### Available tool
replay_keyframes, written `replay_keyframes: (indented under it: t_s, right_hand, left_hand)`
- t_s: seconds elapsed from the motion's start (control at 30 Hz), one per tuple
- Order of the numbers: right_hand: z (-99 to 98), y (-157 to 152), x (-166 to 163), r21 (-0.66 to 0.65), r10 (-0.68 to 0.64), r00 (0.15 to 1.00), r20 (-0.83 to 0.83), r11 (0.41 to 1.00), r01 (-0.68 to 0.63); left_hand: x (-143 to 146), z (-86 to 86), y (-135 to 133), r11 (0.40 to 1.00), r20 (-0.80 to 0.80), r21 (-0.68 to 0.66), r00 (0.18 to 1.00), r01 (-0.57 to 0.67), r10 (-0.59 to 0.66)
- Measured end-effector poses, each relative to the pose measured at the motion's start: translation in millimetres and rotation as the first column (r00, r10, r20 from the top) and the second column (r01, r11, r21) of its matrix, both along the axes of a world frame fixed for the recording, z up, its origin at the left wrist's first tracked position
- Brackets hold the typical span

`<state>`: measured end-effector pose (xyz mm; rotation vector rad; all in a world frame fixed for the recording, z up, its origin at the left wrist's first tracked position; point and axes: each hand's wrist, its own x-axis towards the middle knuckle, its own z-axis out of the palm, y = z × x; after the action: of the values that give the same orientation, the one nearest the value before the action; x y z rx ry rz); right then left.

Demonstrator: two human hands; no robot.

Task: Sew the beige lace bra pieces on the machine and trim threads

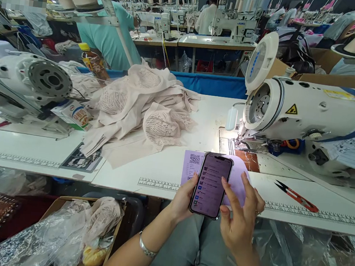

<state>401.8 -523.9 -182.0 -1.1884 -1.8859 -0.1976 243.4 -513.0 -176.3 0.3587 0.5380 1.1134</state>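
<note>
My left hand [182, 200] is closed around a smartphone [210, 189], which it holds upright over the table's front edge. Rows of a list show on the lit screen. My right hand [242, 207] has its fingers apart, with the index fingertip at the screen's right side; whether it touches the glass I cannot tell. Behind the phone lies a purple paper sheet [241, 176] with printed codes. Left of it is a heap of beige lace bras [143, 98] on the white table [207, 128].
A white sewing machine [305, 108] stands at the right, another machine [27, 82] at the left. Red thread snips [298, 196] lie near the front edge. A drink bottle [92, 60] leans behind the heap. Below left sits a box [117, 230] with plastic-wrapped pieces. People work farther back.
</note>
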Motion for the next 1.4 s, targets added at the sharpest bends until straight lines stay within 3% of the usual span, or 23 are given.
replay_keyframes:
  t_s: [0.27,0.63,0.93,1.13,1.27,1.4]
  right_hand:
    - [-2.1,0,0,-0.024,-0.004,1.000,0.015,1.000,0.004]
    - [-4.5,-3,2,-0.023,-0.016,1.000,-0.003,1.000,0.016]
    - [-6.1,-4,2,-0.011,-0.006,1.000,-0.018,1.000,0.006]
    - [-2.4,-9,0,0.051,0.080,0.997,-0.021,0.996,-0.079]
    - [-7.1,-14,2,0.091,0.185,0.982,0.025,0.978,-0.187]
    - [-12.1,-16,2,0.109,0.205,0.979,0.021,0.972,-0.206]
  left_hand:
    - [1,2.6,1,0.999,0.025,0.042,0.999,0.021,-0.022]
    - [0,-3.0,1,1.000,-0.006,-0.021,1.000,-0.015,0.015]
    - [1,2.5,0,1.000,0.065,0.022,0.998,0.020,-0.021]
    - [1,6.2,0,0.995,0.095,0.066,0.992,0.076,-0.082]
    - [2,5.9,0,0.997,0.089,0.062,0.995,0.042,-0.047]
    - [1,7.0,1,0.993,0.124,0.085,0.988,0.083,-0.094]
